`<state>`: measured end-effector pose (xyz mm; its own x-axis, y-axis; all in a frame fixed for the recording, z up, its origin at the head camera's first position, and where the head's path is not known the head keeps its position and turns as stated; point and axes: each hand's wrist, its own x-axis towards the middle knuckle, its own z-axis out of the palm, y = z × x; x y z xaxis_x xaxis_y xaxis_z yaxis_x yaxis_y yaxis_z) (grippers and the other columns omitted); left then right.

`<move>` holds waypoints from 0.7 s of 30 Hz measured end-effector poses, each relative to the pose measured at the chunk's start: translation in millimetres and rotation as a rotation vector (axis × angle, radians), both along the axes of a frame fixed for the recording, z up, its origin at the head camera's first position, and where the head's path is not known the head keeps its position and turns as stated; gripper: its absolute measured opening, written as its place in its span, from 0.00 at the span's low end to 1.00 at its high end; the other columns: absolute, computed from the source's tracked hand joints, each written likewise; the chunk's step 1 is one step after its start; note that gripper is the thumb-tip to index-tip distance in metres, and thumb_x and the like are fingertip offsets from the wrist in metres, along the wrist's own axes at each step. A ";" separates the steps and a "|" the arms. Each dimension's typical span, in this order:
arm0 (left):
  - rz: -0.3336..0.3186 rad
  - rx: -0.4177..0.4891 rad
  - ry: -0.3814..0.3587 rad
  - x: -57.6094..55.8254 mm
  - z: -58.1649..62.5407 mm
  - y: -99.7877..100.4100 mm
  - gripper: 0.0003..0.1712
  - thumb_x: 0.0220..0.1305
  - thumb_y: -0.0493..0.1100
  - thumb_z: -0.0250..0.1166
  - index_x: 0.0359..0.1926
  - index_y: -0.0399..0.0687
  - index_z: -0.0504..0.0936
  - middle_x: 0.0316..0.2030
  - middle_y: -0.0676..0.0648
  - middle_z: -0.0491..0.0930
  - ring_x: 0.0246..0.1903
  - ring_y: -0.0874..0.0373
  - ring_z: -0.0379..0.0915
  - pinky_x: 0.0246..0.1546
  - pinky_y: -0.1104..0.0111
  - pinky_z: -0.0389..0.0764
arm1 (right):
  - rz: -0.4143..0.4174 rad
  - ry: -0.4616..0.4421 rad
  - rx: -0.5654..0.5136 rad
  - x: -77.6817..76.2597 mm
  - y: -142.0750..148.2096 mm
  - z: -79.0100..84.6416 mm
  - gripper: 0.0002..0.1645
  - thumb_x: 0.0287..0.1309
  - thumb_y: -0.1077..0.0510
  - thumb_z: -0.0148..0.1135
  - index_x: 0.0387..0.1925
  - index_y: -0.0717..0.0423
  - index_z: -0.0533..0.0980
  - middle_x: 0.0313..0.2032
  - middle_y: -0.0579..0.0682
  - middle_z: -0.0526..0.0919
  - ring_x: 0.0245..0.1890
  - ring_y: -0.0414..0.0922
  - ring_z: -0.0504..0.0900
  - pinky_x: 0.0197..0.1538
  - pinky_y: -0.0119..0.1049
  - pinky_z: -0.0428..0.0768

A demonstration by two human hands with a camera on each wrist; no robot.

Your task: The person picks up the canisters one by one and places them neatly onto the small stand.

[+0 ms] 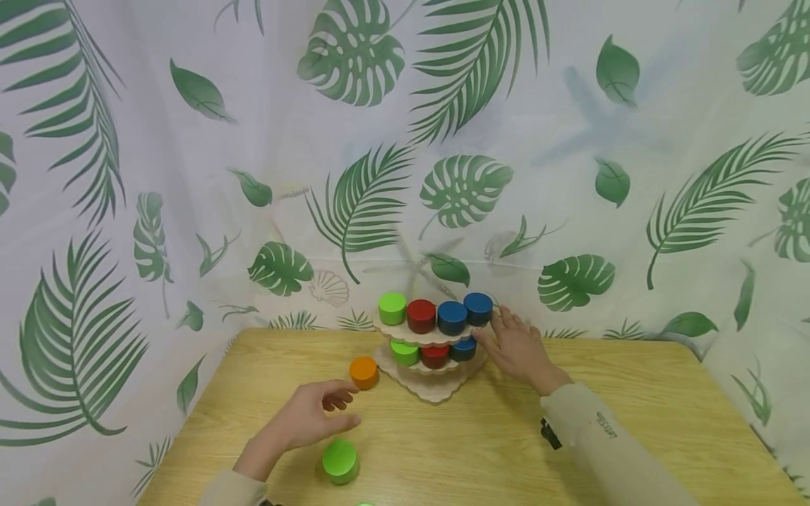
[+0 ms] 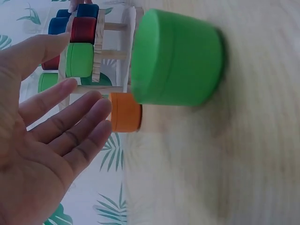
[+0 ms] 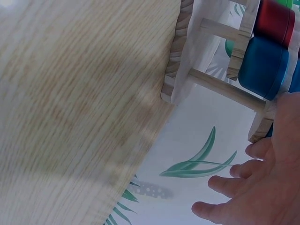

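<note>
A tiered wooden stand with scalloped edges stands at the back of the table. Its upper tier bears a green round tin, a red tin and two blue tins. Green, red and blue tins show on the tier below. My right hand is at the stand's right edge beside the rear blue tin, fingers extended. To the left, my left hand hovers with parted fingers and an empty palm. Just past its fingertips sits an orange tin. A loose green tin stands nearer the front.
The wood-grain table runs up to a white leaf-print cloth hanging behind and at the sides. Another green thing barely shows at the bottom edge of the head view. Wooden posts join the stand's tiers.
</note>
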<state>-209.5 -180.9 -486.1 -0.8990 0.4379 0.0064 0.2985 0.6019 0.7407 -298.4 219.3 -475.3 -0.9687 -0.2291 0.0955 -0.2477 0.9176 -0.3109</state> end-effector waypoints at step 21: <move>0.012 0.059 -0.149 46.8 -36.2 -30.5 0.42 0.54 0.52 0.84 0.68 0.45 0.79 0.60 0.44 0.85 0.58 0.49 0.82 0.58 0.67 0.83 | 0.005 0.005 -0.029 -1.2 0.7 -3.6 0.48 0.82 0.35 0.40 0.78 0.74 0.57 0.79 0.75 0.55 0.78 0.74 0.59 0.72 0.80 0.56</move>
